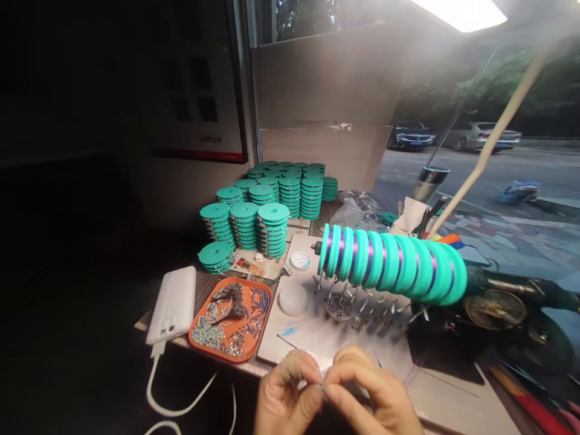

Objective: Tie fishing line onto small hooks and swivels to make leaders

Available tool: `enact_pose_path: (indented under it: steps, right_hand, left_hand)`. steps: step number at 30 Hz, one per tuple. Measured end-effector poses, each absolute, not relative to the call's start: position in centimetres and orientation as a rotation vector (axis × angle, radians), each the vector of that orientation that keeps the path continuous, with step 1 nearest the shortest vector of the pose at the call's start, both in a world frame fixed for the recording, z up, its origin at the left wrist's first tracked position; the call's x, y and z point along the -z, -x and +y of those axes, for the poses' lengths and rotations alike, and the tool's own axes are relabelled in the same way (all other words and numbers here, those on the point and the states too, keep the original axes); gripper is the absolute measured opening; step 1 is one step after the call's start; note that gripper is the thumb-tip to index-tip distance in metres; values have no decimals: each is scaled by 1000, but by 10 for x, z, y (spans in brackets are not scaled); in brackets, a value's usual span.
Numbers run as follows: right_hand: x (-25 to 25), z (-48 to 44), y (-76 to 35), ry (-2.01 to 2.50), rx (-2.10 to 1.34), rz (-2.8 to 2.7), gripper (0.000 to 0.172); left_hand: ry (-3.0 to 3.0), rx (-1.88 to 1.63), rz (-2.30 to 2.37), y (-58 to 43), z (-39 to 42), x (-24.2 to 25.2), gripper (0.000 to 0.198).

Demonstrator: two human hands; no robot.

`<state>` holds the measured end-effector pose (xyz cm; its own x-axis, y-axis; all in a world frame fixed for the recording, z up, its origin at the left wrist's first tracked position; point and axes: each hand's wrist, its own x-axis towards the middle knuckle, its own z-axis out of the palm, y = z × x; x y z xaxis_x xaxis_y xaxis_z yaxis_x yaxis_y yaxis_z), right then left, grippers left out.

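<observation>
My left hand and my right hand meet at the front edge of the table, thumb and fingertips pinched together. Between the fingertips shows a tiny bluish piece, too small to name. A thin dark line lies on the pale board just beyond the left hand. Above the hands, a row of green foam spools wound with purple line sits on a dark machine's shaft, small metal pieces hanging below. A small bowl of grey beads stands beneath the spools.
Left on the table are an orange tray of small metal and blue pieces and a white power bank with a cable. Stacked green spools stand behind. A round white lid lies on the board. Pliers-like handles are at right.
</observation>
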<state>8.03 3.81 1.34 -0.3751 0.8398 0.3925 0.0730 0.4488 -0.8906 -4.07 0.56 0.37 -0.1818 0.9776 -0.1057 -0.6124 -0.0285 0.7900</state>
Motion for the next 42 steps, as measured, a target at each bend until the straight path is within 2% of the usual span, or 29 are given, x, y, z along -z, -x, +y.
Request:
enact_pose_path:
  steps: [3, 7, 18, 23, 31, 36, 39, 42]
  right_hand:
    - [-13, 38, -81, 792, -1001, -1820, 16]
    - [-17, 40, -88, 768, -844, -2030, 4]
    - [-24, 40, -92, 685, -574, -2261, 14]
    - [-25, 38, -92, 676, -637, -2285, 14]
    - [-31, 40, -94, 779, -945, -2237, 16]
    - [-37, 43, -95, 826, -1093, -2244, 17]
    - [-40, 44, -95, 772, -1021, -2279, 20]
    - [-39, 47, -97, 673, -813, -2345, 22]
  left_hand:
    - [-509, -1547, 850, 41, 2, -4, 17]
    - [-470, -1530, 815, 40, 0, -2, 16]
    - [-556, -1373, 812, 48, -4, 4, 19]
    - [-465, -1283, 751, 48, -8, 1, 21]
    - [-490, -1304, 720, 51, -7, -3, 24]
    - [-599, -1349, 728, 51, -7, 2, 43]
    - [-644, -1351, 765, 51, -5, 4, 48]
    - [-642, -1317, 770, 54, -3, 3, 43]
